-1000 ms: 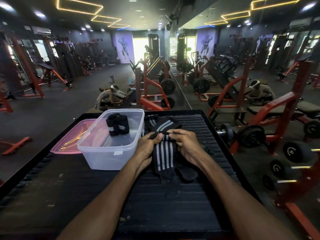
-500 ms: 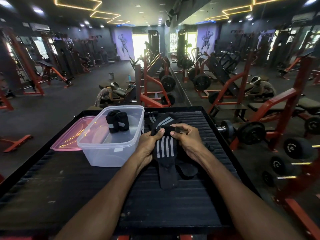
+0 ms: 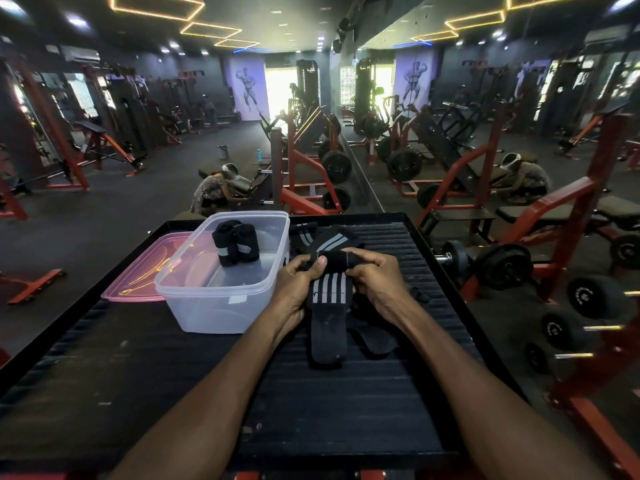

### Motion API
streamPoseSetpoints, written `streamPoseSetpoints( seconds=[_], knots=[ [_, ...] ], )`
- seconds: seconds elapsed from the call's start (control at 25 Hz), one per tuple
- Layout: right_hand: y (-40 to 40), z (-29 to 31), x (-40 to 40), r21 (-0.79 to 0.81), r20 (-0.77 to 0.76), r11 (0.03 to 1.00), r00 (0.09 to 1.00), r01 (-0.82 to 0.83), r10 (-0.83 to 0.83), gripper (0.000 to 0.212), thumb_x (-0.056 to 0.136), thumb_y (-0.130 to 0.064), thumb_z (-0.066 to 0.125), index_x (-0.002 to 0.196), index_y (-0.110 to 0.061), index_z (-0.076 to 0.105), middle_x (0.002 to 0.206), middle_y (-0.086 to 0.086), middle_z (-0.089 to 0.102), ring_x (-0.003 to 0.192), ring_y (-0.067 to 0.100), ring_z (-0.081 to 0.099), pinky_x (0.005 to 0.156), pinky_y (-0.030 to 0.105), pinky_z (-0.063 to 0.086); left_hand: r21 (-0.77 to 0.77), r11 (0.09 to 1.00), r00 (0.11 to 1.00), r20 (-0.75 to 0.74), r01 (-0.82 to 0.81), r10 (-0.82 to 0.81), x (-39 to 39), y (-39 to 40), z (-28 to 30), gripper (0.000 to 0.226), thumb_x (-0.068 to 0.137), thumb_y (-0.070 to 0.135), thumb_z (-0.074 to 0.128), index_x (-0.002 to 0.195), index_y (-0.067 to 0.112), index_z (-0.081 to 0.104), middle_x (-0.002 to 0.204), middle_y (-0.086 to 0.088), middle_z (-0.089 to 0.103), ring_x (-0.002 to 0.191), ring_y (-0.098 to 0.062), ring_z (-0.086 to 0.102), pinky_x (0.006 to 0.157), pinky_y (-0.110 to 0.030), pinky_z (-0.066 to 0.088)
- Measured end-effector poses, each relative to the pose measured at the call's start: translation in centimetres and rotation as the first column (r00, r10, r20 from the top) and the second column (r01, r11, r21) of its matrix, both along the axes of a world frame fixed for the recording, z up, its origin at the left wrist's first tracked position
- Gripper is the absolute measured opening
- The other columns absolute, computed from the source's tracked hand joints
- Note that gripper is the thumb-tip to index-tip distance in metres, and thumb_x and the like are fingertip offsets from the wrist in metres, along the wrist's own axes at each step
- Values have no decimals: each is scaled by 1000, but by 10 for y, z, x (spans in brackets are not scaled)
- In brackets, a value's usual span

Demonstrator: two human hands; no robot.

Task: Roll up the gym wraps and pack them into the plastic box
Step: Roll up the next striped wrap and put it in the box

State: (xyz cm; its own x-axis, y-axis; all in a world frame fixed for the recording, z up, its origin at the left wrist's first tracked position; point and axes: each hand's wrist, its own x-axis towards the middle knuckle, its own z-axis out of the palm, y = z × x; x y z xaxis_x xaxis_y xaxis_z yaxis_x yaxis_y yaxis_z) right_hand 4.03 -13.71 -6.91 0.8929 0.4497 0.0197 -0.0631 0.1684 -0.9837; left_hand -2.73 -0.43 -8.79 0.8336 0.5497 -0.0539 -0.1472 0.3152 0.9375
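Grip: left hand (image 3: 298, 285) and right hand (image 3: 375, 282) both curl round the rolled top of the wrap (image 3: 329, 306), thumbs on the roll.
Wrap: black with grey stripes, unrolled tail flat on the table (image 3: 346, 410), pointing toward the person.
Spare wraps (image 3: 322, 239): just behind the hands.
Box (image 3: 221, 292): clear, left of the hands, two rolls (image 3: 235, 245) upright inside.
Lid (image 3: 138, 275): pink, beside the box's left.

Left of my wrap (image 3: 329, 306), the plastic box (image 3: 221, 292) blocks the counter (image 3: 104, 375); its open top is reachable, two rolls (image 3: 235, 245) filling its far-left corner. Nearer me, bare counter.
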Motion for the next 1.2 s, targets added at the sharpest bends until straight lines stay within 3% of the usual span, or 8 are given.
streamPoseSetpoints(
  seconds=[0.12, 0.24, 0.32, 0.44, 0.6, 0.8, 0.96, 1.2],
  knots=[
    [2, -1, 1, 34, -77, 998, 996, -51, 54, 21, 90, 3, 61, 107, -1, 72, 67, 5, 70, 46, 8, 60, 47, 26, 46, 61, 998, 999, 28, -29, 27, 2, 3, 0, 26, 89, -3, 66, 115, -2, 65, 105, -20, 69, 90, -30, 68, 90, -46, 57],
    [2, -6, -1, -16, 1, 996, 996, -92, 92, 16, 92, -13, 69, 105, -4, 72, 77, 8, 73, 61, 15, 68, 54, 31, 54, 121, 992, 999, 19, -42, 40, 1, 2, -1, 31, 88, -5, 66, 119, -2, 64, 105, -17, 70, 90, -28, 69, 87, -44, 59],
    [2, -7, 0, -28, 87, 999, 996, -23, 26, 13, 89, -8, 71, 102, -8, 74, 90, 14, 76, 76, 23, 73, 64, 35, 59, 96, 995, 999, 36, -28, 25, 0, 1, 0, 32, 87, -4, 68, 118, 1, 66, 103, -17, 72, 87, -25, 71, 83, -41, 60],
    [0, -6, 2, -20, 178, 999, 984, 37, -33, 26, 84, 5, 71, 106, -9, 74, 95, 11, 76, 77, 16, 72, 58, 23, 56, 46, 999, 1000, 4, 8, -8, 2, 0, -1, 35, 85, 14, 76, 117, 2, 66, 107, -22, 73, 92, -32, 72, 87, -46, 59],
    [0, -8, 0, -56, 305, 998, 952, 36, -17, 41, 78, 16, 70, 105, -15, 74, 103, 4, 74, 91, 9, 70, 78, 20, 57, 36, 998, 996, -62, 59, -57, 2, -1, -5, 37, 87, 27, 75, 112, 2, 69, 103, -21, 74, 93, -36, 72, 86, -47, 59],
    [2, -7, 0, -7, 98, 998, 993, -60, 60, 29, 87, 2, 70, 112, -13, 71, 93, 8, 73, 72, 16, 68, 59, 29, 55, 123, 992, 999, 1, -38, 38, 3, 3, -5, 17, 89, 4, 69, 102, 15, 68, 91, -7, 75, 86, -25, 70, 79, -38, 58],
    [3, -10, 1, -18, 204, 1000, 979, 5, -1, 25, 84, 8, 70, 108, -2, 71, 94, 16, 72, 73, 17, 66, 51, 22, 52, 115, 993, 1000, 30, -12, 8, 3, 0, -4, 24, 90, -1, 66, 107, 15, 68, 92, -8, 76, 88, -26, 70, 85, -43, 58],
    [-2, -7, 5, -28, 259, 999, 965, -34, 40, 41, 75, 19, 69, 103, -10, 77, 100, 7, 76, 83, 14, 70, 60, 22, 54, 92, 995, 999, 47, -28, 24, 5, 0, -6, 32, 77, 34, 79, 97, 10, 72, 107, -22, 73, 99, -34, 69, 94, -50, 56]
  ],
)
